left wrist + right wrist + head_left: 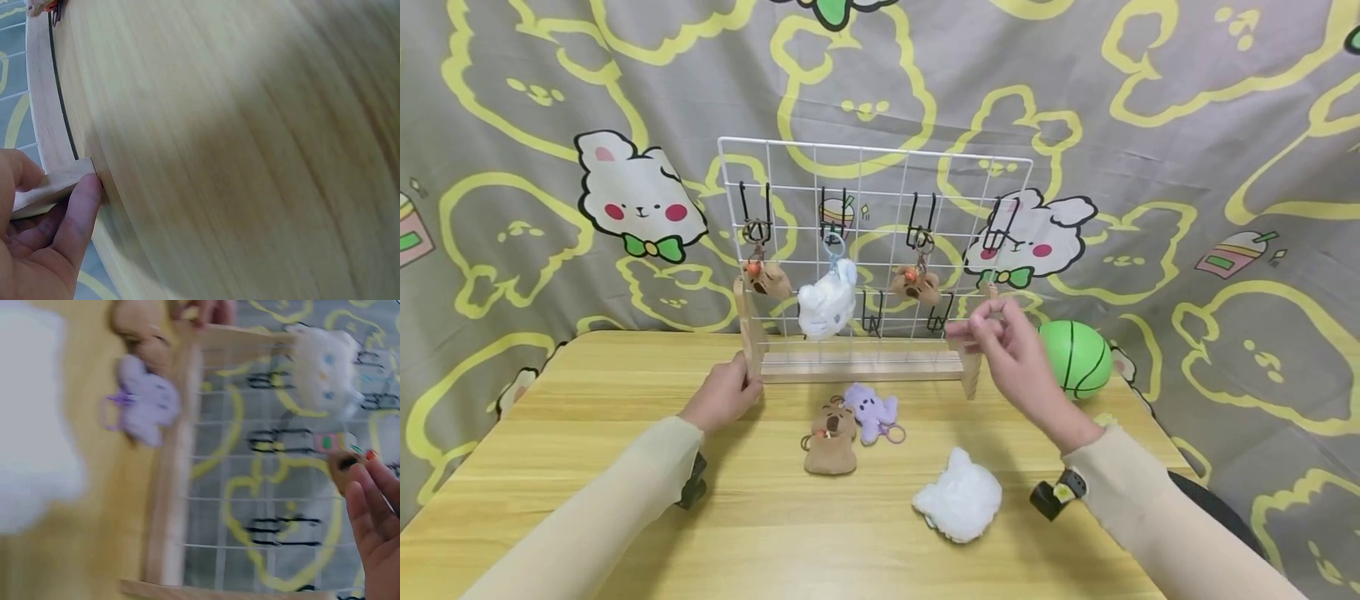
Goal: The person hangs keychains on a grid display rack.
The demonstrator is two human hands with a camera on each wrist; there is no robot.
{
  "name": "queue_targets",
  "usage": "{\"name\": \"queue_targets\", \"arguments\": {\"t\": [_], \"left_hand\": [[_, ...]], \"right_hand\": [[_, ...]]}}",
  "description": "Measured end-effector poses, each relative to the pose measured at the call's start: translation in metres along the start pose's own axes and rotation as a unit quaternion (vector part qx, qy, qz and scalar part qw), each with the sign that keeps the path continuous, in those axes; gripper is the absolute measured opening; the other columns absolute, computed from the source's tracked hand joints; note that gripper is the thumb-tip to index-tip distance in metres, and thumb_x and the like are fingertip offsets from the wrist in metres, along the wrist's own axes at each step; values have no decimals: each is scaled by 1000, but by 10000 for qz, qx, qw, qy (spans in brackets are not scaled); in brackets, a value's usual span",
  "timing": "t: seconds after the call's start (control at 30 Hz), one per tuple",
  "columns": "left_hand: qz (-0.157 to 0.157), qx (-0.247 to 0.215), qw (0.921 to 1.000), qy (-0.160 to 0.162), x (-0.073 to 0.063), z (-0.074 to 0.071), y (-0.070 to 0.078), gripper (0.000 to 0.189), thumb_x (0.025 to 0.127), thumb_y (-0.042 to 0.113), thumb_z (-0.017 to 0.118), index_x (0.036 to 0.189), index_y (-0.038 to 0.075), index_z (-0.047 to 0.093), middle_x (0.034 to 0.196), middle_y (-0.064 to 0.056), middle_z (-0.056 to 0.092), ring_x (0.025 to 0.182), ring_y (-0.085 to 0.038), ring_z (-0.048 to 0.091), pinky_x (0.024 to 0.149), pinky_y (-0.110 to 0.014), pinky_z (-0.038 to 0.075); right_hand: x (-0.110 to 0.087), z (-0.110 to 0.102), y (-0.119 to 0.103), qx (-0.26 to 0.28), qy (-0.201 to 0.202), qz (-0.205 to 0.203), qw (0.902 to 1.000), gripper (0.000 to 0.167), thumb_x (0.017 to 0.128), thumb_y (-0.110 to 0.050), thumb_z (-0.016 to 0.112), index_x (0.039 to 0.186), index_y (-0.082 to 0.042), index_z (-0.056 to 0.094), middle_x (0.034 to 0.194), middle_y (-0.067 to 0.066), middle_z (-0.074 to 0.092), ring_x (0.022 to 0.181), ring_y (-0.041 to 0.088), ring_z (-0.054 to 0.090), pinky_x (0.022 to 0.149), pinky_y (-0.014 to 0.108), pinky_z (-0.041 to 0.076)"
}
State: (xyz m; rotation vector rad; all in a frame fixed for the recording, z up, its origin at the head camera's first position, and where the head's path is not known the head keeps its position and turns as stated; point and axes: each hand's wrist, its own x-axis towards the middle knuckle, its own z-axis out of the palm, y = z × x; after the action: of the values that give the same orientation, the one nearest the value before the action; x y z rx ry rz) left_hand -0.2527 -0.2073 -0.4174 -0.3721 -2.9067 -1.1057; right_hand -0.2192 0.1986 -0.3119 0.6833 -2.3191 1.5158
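My left hand grips the foot of the rack's left wooden side piece, with thumb and fingers on either side of it. My right hand is raised in front of the rack's right end, holding nothing; its fingers look loosely extended in the right wrist view. The white wire grid rack has a wooden base and black hooks. A brown plush keychain, a white plush keychain and another brown plush keychain hang from upper hooks. Several lower hooks hold nothing.
On the table before the rack lie a brown plush and a purple plush keychain, touching. A white plush lies nearer, to the right. A green ball sits behind my right forearm. A patterned grey curtain hangs behind.
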Motion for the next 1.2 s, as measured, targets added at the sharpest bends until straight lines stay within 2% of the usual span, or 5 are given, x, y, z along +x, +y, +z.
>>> {"name": "queue_targets", "arguments": {"t": [0.3,0.53,0.7,0.87,1.2], "left_hand": [[70,68,9999,88,0,0,0,47,99,4,49,140,-17,42,72,-7,54,56,-14,44,48,-27,37],[105,91,9998,129,-1,0,-1,44,98,4,50,137,-17,45,71,-6,54,56,-14,44,49,-27,36],[25,40,10000,53,0,0,-3,46,100,5,49,140,-16,43,71,-6,53,56,-14,43,48,-26,36],[28,32,10000,41,1,1,-3,46,101,6,49,141,-17,42,71,-5,53,56,-13,43,47,-25,35],[56,92,9999,83,1,2,-3,46,100,6,50,140,-16,43,71,-5,53,56,-14,43,48,-27,36]], "right_hand": [[-66,22,28,-1029,-1706,533,9785,24,105,-21,60,121,-3,59,119,15,71,111,28,69,97,39,59],[-93,27,25,-2599,-3176,841,9080,93,85,-61,77,151,-4,46,145,20,59,131,38,57,107,62,48],[-106,35,19,-3510,-3635,750,8596,87,80,-60,80,146,-12,52,153,14,52,141,40,49,111,68,43],[-111,44,17,-3632,-3612,725,8558,63,76,-35,83,130,-15,58,141,8,55,134,36,51,99,61,52],[-116,50,20,-3840,-3310,432,8609,56,72,-17,82,124,-7,61,127,8,59,123,36,57,99,57,53]]}}
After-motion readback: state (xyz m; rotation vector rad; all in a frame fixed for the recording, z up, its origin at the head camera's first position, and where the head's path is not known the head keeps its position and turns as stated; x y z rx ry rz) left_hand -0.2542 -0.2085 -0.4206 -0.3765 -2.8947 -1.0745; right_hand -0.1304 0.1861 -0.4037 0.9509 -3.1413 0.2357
